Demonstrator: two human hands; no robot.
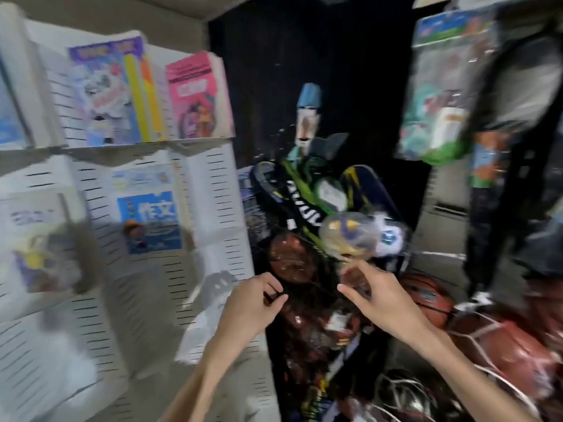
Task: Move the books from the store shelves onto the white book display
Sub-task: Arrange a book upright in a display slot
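The white slotted book display (213,190) fills the left side, blurred by motion. On its upper tier stand a purple-and-yellow book (118,92) and a pink book (198,95). A blue-and-white book (149,214) leans on the lower tier, with another pale book (39,239) at far left. My left hand (253,303) and my right hand (380,296) hover in front of me, right of the display, over a heap of sports goods. The fingers of both are loosely curled and I see nothing held in either.
A dark corner holds badminton racket bags (304,196), a bagged ball (350,236) and netted basketballs (432,300) at lower right. Packaged toys (441,86) hang at upper right beside a dark rack (518,147). More books (12,117) sit at the far left edge.
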